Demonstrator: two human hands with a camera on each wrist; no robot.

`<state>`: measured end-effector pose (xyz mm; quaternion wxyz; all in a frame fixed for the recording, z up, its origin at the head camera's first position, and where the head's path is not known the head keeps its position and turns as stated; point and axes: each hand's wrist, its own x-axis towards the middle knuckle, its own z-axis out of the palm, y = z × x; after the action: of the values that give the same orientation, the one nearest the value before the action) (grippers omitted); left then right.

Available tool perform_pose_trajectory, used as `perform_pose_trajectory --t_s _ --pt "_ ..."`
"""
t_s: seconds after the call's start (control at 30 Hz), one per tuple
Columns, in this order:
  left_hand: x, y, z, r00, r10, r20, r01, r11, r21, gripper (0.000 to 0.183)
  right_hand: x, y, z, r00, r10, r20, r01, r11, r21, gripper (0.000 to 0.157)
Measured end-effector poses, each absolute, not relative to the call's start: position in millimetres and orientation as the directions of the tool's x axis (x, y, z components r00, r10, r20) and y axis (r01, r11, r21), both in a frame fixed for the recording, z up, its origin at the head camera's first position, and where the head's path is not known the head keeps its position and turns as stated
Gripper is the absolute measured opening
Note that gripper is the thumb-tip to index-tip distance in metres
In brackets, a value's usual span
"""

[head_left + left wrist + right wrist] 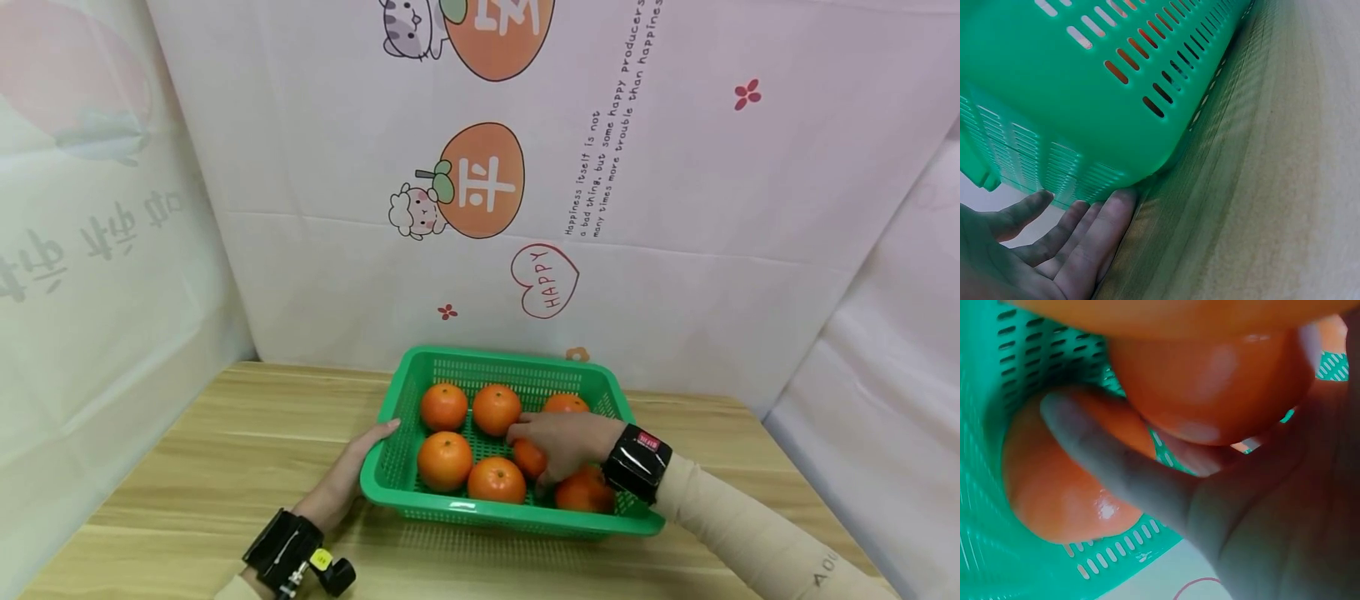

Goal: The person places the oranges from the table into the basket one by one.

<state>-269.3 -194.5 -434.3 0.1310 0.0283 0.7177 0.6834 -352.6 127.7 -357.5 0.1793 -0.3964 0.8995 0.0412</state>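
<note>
A green plastic basket (495, 518) with slotted walls holds several oranges. My left hand (347, 477) is at the basket's left end, thumb by the rim and nearly straight fingers (1100, 237) touching the outer wall low down. Inside the basket, my right hand (570, 442) holds an orange (529, 458) right of the middle, its fingers and thumb round the fruit. In the right wrist view the thumb stretches across in front of another orange (1072, 494). Part of the orange (566, 403) at the back right and the one (585, 490) at the front right is hidden.
The basket stands on a wood-grain table (247, 442). Behind it hangs a white printed cloth (675, 275), with more pale cloth at both sides. Other oranges lie in the left part of the basket, among them one (444, 407) at the back left.
</note>
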Motion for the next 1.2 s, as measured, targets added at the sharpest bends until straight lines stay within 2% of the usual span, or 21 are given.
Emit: perform_pose_trajectory --t_s 0.33,0.6,0.8,1.0,1.2 --pt "-272.3 -189.6 -437.3 -0.968 0.193 -0.158 -0.147 0.071 0.987 0.08 -350.5 131.8 -352.7 -0.644 -0.681 -0.349 -0.705 0.705 -0.075 0.06" --pt "-272.8 -189.6 -438.0 -0.968 0.195 -0.16 -0.149 0.071 0.986 0.08 -346.2 132.1 -348.3 -0.654 -0.667 -0.355 -0.677 0.726 -0.117 0.087" --pt "-276.1 -193.3 -437.9 -0.964 0.211 -0.164 -0.153 0.067 0.986 0.082 -341.7 135.1 -338.6 -0.668 -0.677 -0.309 -0.683 0.723 -0.107 0.087" --pt "-278.0 -203.5 -430.8 -0.952 0.251 -0.175 -0.165 0.061 0.984 0.084 -335.8 146.4 -319.3 -0.668 -0.727 -0.156 -0.722 0.685 -0.096 0.072" --pt "-280.6 -216.6 -412.5 -0.98 0.122 -0.156 -0.135 0.169 0.976 0.08 -330.3 178.8 -286.8 -0.653 -0.742 0.155 -0.756 0.65 -0.072 0.053"
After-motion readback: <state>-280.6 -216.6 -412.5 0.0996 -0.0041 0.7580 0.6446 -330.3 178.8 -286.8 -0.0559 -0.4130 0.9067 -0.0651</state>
